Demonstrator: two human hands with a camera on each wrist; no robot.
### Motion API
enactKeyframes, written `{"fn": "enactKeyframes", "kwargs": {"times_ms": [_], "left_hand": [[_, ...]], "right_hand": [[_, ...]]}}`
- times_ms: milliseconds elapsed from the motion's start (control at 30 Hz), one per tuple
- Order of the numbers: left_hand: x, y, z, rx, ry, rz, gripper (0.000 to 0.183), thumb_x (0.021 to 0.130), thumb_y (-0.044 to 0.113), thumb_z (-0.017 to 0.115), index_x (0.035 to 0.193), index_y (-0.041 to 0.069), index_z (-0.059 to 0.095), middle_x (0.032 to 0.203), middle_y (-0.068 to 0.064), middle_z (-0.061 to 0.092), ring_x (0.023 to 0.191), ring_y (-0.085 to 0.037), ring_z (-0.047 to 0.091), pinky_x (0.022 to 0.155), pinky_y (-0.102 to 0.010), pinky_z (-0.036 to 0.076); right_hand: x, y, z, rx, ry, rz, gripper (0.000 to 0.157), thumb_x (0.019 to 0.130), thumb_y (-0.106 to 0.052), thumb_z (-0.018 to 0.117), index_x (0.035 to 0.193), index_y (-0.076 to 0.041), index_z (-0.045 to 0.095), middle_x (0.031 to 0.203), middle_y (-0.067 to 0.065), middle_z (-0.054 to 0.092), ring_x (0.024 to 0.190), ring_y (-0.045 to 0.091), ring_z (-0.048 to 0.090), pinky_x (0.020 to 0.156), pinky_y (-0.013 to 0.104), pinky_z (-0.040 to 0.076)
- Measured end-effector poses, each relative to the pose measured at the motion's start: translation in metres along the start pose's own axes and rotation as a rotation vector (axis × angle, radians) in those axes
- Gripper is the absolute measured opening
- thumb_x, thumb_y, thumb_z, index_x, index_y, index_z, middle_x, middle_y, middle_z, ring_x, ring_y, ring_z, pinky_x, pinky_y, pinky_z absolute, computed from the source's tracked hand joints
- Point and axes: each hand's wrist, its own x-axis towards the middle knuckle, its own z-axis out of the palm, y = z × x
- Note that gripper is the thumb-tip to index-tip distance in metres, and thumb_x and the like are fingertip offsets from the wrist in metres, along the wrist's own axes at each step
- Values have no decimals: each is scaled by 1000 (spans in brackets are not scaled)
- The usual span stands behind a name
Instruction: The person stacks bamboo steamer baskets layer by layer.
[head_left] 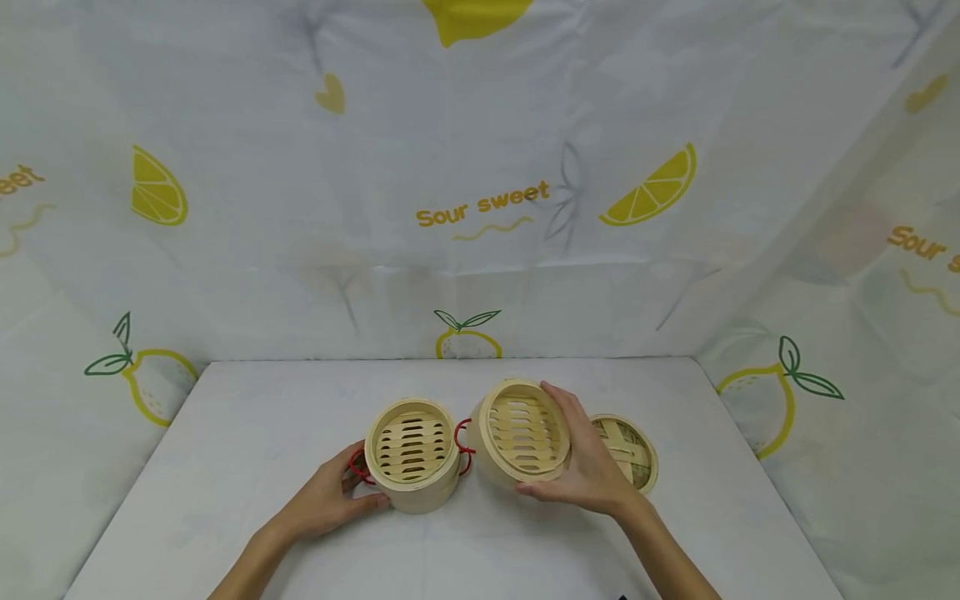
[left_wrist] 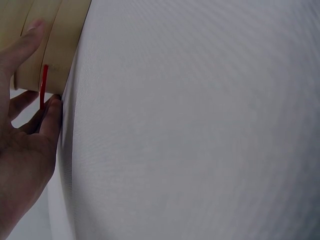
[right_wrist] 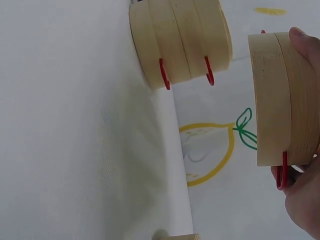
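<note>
A stack of two small bamboo steamer baskets (head_left: 414, 446) with red loop handles stands upright on the white table, its slatted floor showing from above. My left hand (head_left: 330, 500) grips the stack's left side, thumb on the front wall and fingers behind by the red handles. In the left wrist view the thumb lies along the bamboo wall (left_wrist: 62, 45). To the right, my right hand (head_left: 588, 471) holds another bamboo steamer basket (head_left: 521, 429) by its right side, raised and tilted. In the right wrist view, this basket (right_wrist: 272, 100) is apart from the stack (right_wrist: 180, 40).
A round woven bamboo lid (head_left: 633, 450) lies on the table (head_left: 262, 425) at the right, partly hidden by my right hand. Behind the table's far edge hangs a white curtain (head_left: 300, 283) printed with lemons, and it continues along both sides.
</note>
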Motion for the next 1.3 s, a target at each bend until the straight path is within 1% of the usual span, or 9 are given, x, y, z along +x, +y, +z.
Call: {"fn": "enactKeyframes", "kwargs": {"times_ms": [100,233,333,467,533,767,967,1133,1300], "left_hand": [[0,-1,0,-1,0,4,90,89,42,91,159,7,47,147,-11,65,132,-12,63,115,-48,59],[0,-2,0,5,-4,19,89,89,42,91,158,7,47,145,-11,65,131,-12,64,115,-49,59],[0,-2,0,6,-5,21,89,89,42,91,158,7,47,145,-11,66,131,-14,64,115,-50,59],[0,-2,0,9,-4,18,90,89,43,91,159,7,47,145,-11,66,132,-17,64,115,-50,59],[0,-2,0,14,-3,17,90,89,43,91,158,7,47,145,-11,66,132,-17,65,114,-50,59],[0,0,1,17,2,13,90,88,42,91,158,6,48,145,-12,66,132,-17,65,115,-50,59],[0,0,1,12,3,12,90,88,42,92,158,6,47,146,-12,66,132,-16,64,116,-50,58],[0,0,1,18,-4,17,90,89,44,91,158,6,47,147,-12,65,133,-20,65,115,-51,59],[0,0,0,18,0,6,91,88,44,91,158,7,47,147,-11,65,134,-25,65,115,-50,59]], "right_hand": [[2,-3,3,20,7,4,137,60,-48,107,170,-20,30,165,6,47,151,27,49,128,39,44],[4,-5,8,42,12,9,138,59,-44,107,170,-19,30,166,8,46,152,31,48,129,28,38],[5,-7,11,60,5,7,138,59,-41,108,170,-19,29,167,9,45,153,33,48,129,28,38],[7,-10,13,90,-5,5,138,60,-39,108,171,-18,28,168,9,44,153,34,48,130,33,39],[7,-11,15,102,-9,3,138,59,-39,108,171,-19,29,167,9,45,152,33,49,130,34,39],[7,-12,18,116,-3,-15,139,59,-41,108,171,-21,28,166,8,46,151,26,50,128,27,39],[8,-14,19,120,15,-30,139,61,-44,107,172,-22,27,167,9,44,151,26,49,127,25,41],[8,-15,20,109,33,-40,139,60,-46,107,172,-23,27,167,9,45,150,25,50,127,28,43],[9,-13,22,110,50,-66,139,61,-48,107,172,-22,27,166,10,45,149,28,51,127,29,43]]}}
